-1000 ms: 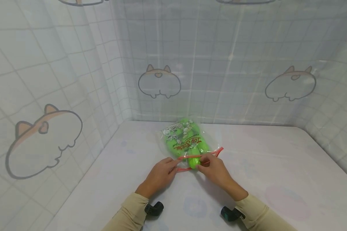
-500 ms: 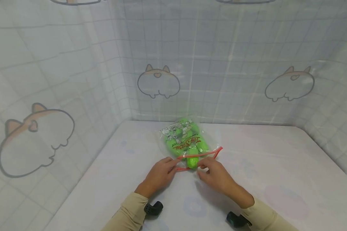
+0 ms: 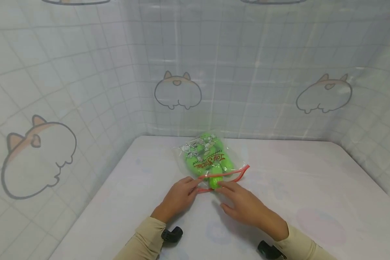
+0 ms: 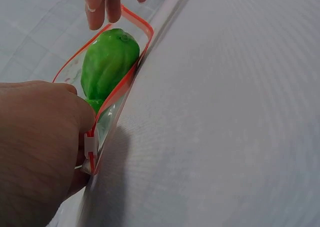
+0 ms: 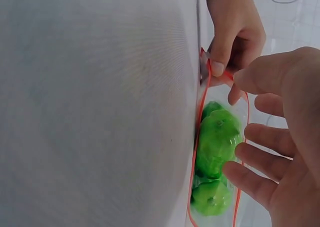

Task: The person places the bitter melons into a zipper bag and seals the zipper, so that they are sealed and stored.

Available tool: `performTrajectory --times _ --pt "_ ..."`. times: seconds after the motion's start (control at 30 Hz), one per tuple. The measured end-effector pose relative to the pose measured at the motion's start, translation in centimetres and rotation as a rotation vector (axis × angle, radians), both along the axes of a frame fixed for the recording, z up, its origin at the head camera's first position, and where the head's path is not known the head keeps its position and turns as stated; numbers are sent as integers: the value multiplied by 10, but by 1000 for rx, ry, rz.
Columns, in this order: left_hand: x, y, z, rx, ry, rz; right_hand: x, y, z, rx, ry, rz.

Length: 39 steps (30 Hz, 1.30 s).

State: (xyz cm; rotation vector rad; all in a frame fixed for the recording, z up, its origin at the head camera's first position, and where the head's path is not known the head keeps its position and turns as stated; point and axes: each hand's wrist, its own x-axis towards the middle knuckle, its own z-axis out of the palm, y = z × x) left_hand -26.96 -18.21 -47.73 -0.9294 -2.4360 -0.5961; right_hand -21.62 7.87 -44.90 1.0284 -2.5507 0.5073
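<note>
A clear zip bag point(image 3: 199, 155) with a red-edged mouth and printed cartoon figures lies on the table, its mouth towards me. Inside are several glossy green pepper-like pieces; one ribbed green piece point(image 4: 110, 62) sits right at the opening. My left hand point(image 3: 180, 196) pinches the left corner of the mouth between thumb and fingers, beside the white slider point(image 4: 90, 144). Over the front of the mouth, my right hand point(image 3: 245, 204) has its fingers spread and loosely straight. Its fingertips point(image 5: 240, 174) are at or just above the green piece; whether they touch it I cannot tell.
The pale table point(image 3: 295, 180) extends to both sides of the bag. Behind it and along the sides hang white gridded curtains point(image 3: 247, 72) with animal drawings. A black wrist camera point(image 3: 172, 234) is on the left cuff, another point(image 3: 269, 250) on the right.
My right hand has let go of the green piece at the mouth, drawn back slightly, and straightened its fingers over it. My left hand keeps its hold on the bag corner.
</note>
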Motion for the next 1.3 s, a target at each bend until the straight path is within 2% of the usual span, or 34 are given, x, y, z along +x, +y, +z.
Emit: performTrajectory --times 0.33,0.57,0.97,1.3 --pt "1 0 2 -8 -35 14 -1 0 -1 28 -85 22" --pt "0 -1 -1 -4 -37 12 -6 -6 1 17 -211 0" --pt "-2 -1 -2 -2 -20 -3 -14 -11 -2 -9 -204 -1" --pt "-2 -1 -1 -10 -11 0 -16 -12 -2 18 -224 -31"
